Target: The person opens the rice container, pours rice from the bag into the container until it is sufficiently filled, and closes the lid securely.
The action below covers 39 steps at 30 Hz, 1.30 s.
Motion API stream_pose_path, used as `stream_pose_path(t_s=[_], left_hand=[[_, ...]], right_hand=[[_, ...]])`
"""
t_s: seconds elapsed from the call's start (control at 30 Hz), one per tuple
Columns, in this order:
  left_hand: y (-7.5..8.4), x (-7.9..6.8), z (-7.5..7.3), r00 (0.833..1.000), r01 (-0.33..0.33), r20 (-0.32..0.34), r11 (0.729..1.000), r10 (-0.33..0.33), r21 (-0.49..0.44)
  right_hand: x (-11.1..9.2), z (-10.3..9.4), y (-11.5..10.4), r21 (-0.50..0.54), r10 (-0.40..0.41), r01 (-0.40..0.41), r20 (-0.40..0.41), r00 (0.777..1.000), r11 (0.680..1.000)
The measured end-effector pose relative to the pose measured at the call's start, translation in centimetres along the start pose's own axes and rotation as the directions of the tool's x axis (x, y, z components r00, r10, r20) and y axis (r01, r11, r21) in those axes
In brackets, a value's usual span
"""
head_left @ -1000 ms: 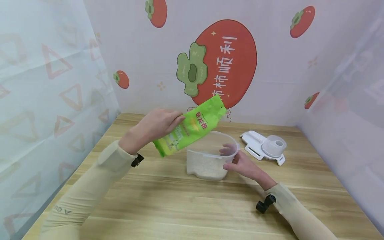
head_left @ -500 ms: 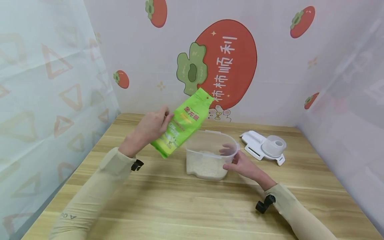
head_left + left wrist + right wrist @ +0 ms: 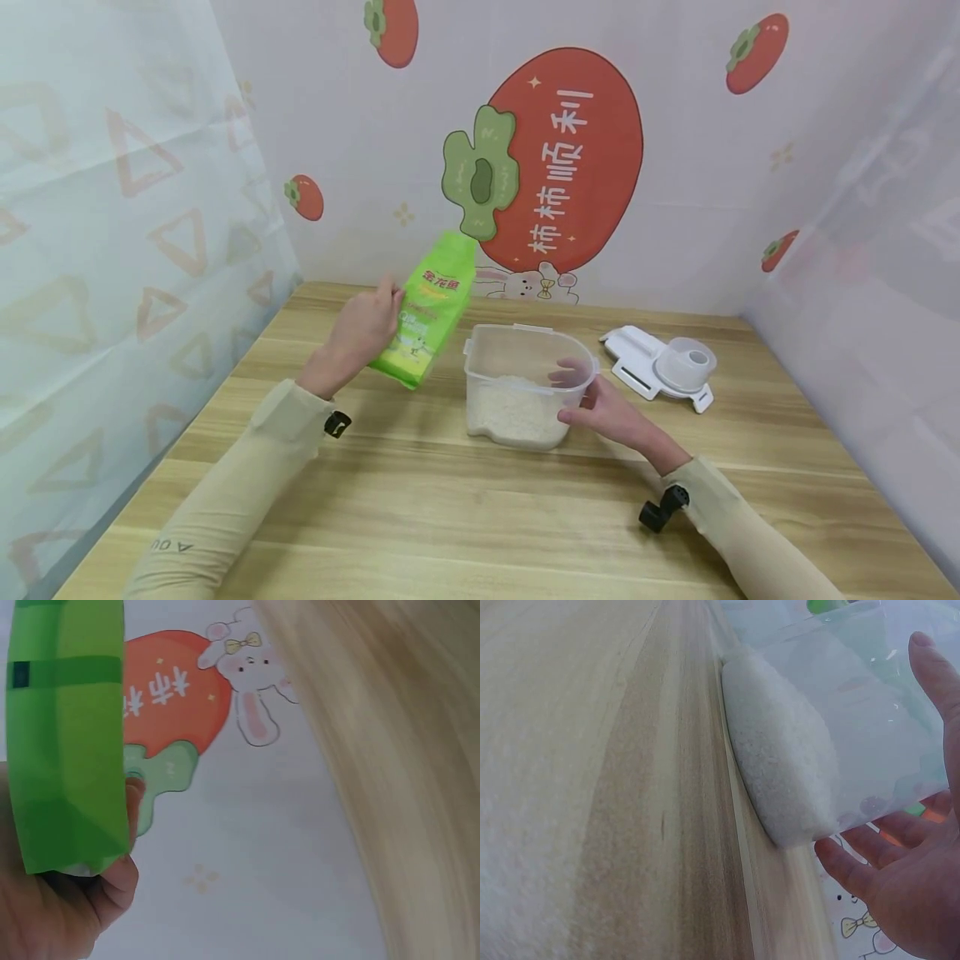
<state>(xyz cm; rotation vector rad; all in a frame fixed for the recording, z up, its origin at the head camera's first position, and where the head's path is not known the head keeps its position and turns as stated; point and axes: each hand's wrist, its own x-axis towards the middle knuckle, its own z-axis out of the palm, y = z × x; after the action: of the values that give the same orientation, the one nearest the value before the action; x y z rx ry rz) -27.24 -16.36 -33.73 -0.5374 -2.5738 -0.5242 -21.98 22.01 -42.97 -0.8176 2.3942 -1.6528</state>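
Note:
My left hand (image 3: pixel 362 332) grips a green rice bag (image 3: pixel 429 312) by its left side. The bag leans slightly right, its top end up, left of a clear plastic container (image 3: pixel 491 404). In the left wrist view, the bag (image 3: pixel 71 750) fills the upper left, with fingers curled behind it. White rice (image 3: pixel 521 412) covers the container's bottom. My right hand (image 3: pixel 607 410) holds the container's right end, thumb on the near side and fingers on the far side. The right wrist view shows the rice (image 3: pixel 780 750) banked inside the clear wall.
A white lid (image 3: pixel 637 358) with a clear cup (image 3: pixel 684 367) on it lies behind and right of the container. The wooden table (image 3: pixel 480 508) meets a printed cloth backdrop (image 3: pixel 690 258) at the back, with cloth walls on both sides.
The bag has swung from tilting over the container to nearly upright and moved left, away from the rim. My right hand and the container have stayed in place.

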Motion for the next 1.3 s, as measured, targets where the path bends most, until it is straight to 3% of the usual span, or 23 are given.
stream_pose_path(t_s=[0.13, 0.3, 0.5, 0.73, 0.97, 1.1, 1.3], left_hand=[[-1.2, -0.1, 0.8, 0.999, 0.035, 0.011, 0.999, -0.035, 0.026], [-2.3, -0.3, 1.8, 0.991, 0.093, 0.094, 0.995, -0.095, 0.023], [-3.2, -0.6, 2.7, 0.963, 0.182, 0.205, 0.983, -0.176, -0.008], [-4.3, -1.4, 3.9, 0.938, 0.188, 0.291, 0.982, -0.187, 0.025], [-5.0, -1.6, 4.8, 0.888, 0.260, 0.390, 0.966, -0.243, 0.010], [-5.6, -1.5, 5.0, 0.878, 0.271, 0.406, 0.962, -0.255, 0.020], [-6.5, -1.8, 5.6, 0.876, 0.260, 0.410, 0.965, -0.254, 0.043]], right_hand=[[0.1, -0.1, -0.1, 0.002, -0.002, 0.002, -0.001, 1.000, 1.000], [0.1, -0.1, 0.1, -0.012, 0.000, 0.000, 0.000, 1.000, 1.000], [0.1, -0.2, 0.3, -0.022, -0.005, 0.005, -0.007, 1.000, 1.000], [0.0, -0.2, 0.1, -0.016, 0.004, -0.003, 0.007, 1.000, 1.000], [0.0, -0.1, 0.0, -0.010, 0.012, -0.012, 0.007, 1.000, 1.000], [0.0, -0.1, -0.1, -0.019, 0.012, -0.012, 0.005, 1.000, 1.000], [0.1, -0.1, 0.0, -0.013, 0.007, -0.007, 0.009, 1.000, 1.000]])
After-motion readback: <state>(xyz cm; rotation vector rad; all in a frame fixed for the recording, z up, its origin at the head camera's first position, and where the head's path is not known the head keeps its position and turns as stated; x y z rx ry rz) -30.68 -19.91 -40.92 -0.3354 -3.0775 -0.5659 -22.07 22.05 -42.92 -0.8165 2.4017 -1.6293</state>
